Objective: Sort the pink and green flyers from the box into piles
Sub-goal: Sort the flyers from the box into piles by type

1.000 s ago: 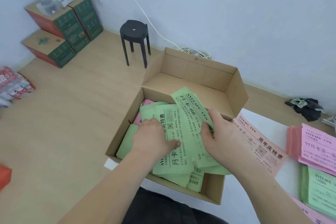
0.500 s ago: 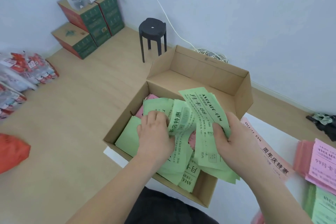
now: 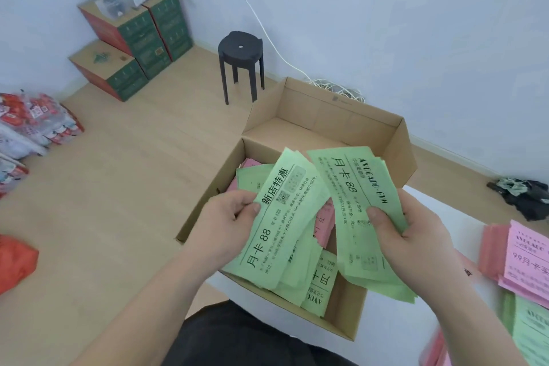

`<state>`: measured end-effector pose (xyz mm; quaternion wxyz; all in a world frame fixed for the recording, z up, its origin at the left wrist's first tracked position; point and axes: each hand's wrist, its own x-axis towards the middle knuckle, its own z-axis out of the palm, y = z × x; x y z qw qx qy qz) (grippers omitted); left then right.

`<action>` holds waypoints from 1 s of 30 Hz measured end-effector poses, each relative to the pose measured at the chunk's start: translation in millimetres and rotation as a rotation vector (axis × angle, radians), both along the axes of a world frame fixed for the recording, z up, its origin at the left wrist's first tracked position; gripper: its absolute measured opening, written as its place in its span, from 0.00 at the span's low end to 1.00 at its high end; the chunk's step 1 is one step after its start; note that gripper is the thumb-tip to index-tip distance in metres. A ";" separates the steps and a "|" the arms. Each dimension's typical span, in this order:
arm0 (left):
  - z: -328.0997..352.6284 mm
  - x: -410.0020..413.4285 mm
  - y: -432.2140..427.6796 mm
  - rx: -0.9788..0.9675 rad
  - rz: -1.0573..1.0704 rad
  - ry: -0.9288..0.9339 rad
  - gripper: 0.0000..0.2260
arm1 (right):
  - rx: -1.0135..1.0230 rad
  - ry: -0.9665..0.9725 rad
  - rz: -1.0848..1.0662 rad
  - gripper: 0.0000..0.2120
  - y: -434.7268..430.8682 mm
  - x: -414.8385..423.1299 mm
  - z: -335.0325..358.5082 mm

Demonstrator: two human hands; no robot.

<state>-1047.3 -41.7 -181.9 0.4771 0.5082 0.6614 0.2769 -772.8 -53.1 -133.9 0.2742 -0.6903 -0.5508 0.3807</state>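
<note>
The left hand (image 3: 228, 217) has its fingers and thumb curled round a left bunch (image 3: 282, 217) of green flyers. The right hand (image 3: 407, 235) grips a right bunch (image 3: 356, 208) of green ones too, with the thumb pressed on top. Both bunches are held just above the box (image 3: 326, 116), which sits at the left end of the white table (image 3: 439, 205). More loose green flyers (image 3: 322, 282) lie at the box's near side, and pink flyers (image 3: 325, 226) peek out in the middle under them. The pink pile (image 3: 523, 252) and the green pile (image 3: 531, 327) sit at the table's right edge.

What could go wrong? The sheets in each bunch are fanned out and not lined up (thin paper is slippery). If a hand moves fast toward the right edge, some sheets could slide out. They might drop back in the box, or flutter off the table onto the floor (image 3: 118, 187).

A pink sheet could also be hiding inside a green bunch. I cannot see between the sheets. If so, it would land on the wrong pile.

The box looks like it pokes out past the table's left edge. A hard push down on that side might tip it.
</note>
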 end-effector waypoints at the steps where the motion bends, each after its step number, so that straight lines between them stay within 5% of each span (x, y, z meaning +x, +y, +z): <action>1: 3.1 -4.1 3.9 -0.009 0.036 -0.021 0.09 | 0.002 -0.002 0.058 0.09 -1.4 0.3 1.9; 5: 7.3 -18.5 27.6 0.096 -0.123 0.170 0.02 | 0.200 -0.182 0.448 0.15 -0.6 -8.3 11.3; 10: 27.3 -2.0 53.0 0.387 -0.542 0.351 0.07 | 0.403 -0.594 0.641 0.05 15.0 -42.5 5.2; 15: 25.2 -18.8 67.2 0.151 -0.541 0.306 0.16 | 0.372 -0.547 0.436 0.11 5.1 -33.0 -16.2; 17: 18.3 -27.7 66.0 0.057 -0.492 0.113 0.07 | 0.323 -0.412 0.327 0.11 -3.4 -24.6 -22.6; 21: 3.9 -21.9 49.9 -0.029 -0.257 -0.257 0.09 | 0.247 -0.322 0.247 0.10 -9.5 -20.9 -30.2; 30: -7.4 -24.9 51.0 -0.052 -0.379 -0.201 0.15 | 0.120 -0.372 0.270 0.08 -2.8 -27.1 -29.8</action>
